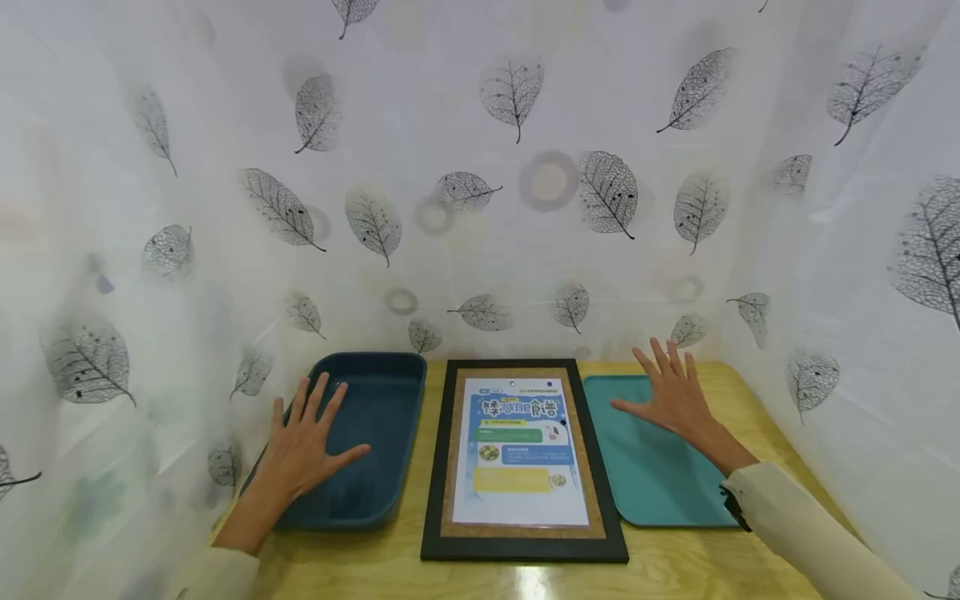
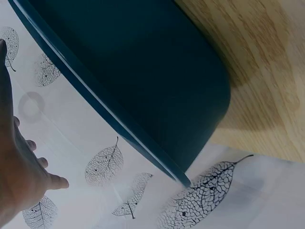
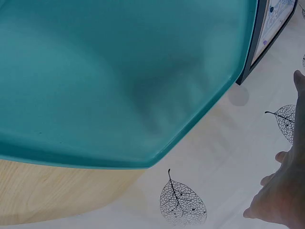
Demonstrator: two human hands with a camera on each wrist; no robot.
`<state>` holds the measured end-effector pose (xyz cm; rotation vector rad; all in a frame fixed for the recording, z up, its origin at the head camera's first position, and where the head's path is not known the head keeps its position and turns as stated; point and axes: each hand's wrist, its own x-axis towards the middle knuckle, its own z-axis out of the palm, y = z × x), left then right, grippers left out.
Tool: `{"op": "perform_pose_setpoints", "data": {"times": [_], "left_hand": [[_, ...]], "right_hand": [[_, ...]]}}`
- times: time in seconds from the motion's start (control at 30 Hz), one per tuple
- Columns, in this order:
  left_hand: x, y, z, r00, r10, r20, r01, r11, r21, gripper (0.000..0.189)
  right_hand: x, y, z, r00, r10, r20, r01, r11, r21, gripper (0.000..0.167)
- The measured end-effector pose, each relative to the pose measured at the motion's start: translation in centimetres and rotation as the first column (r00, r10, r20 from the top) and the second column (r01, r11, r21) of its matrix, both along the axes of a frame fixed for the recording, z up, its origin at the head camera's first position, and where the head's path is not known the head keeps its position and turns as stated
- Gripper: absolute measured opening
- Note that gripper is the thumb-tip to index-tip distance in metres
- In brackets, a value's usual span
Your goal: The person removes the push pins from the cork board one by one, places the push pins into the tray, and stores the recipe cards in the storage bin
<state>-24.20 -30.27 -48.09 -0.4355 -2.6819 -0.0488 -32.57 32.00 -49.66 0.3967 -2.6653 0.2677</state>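
My left hand (image 1: 302, 450) is held with its fingers spread over the left side of a deep dark blue plastic bin (image 1: 375, 442). On the other side, my right hand (image 1: 673, 402) hovers above a shallow teal tray (image 1: 652, 483), fingers also spread and nothing in them. Between the two containers lies a black-framed cork board (image 1: 446, 517) bearing a printed sheet (image 1: 521, 510) with Chinese text, coloured bars and small food pictures. In the left wrist view the bin's inside (image 2: 143, 71) shows bare; the tray's surface (image 3: 95, 95) carries only a soft shadow in the right wrist view.
All three things stand on a light wooden table (image 1: 360, 567) with a rounded far right corner. A whitish curtain (image 1: 465, 100) printed with dark leaf skeletons hangs behind the table and along both sides. A dark band (image 1: 737, 507) circles my right wrist.
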Motion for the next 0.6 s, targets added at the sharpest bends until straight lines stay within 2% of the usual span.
{"op": "perform_pose_setpoints", "data": {"times": [0.2, 0.43, 0.6], "left_hand": [[-0.3, 0.7, 0.0, 1.0, -0.02, 0.003, 0.02, 1.0, -0.011, 0.115], [-0.4, 1.7, 0.1, 0.998, -0.027, 0.05, 0.027, 1.0, 0.008, 0.114], [-0.7, 2.4, 0.1, 0.998, -0.033, 0.055, 0.033, 0.999, -0.002, 0.114]], "right_hand": [[-0.1, -0.6, 0.4, 1.0, 0.01, -0.002, -0.01, 1.0, 0.008, 0.113], [0.1, -1.4, 0.8, 1.0, 0.014, 0.012, -0.014, 1.0, 0.017, 0.113], [0.0, -1.8, 1.0, 1.0, 0.016, 0.019, -0.016, 0.999, 0.027, 0.112]]}}
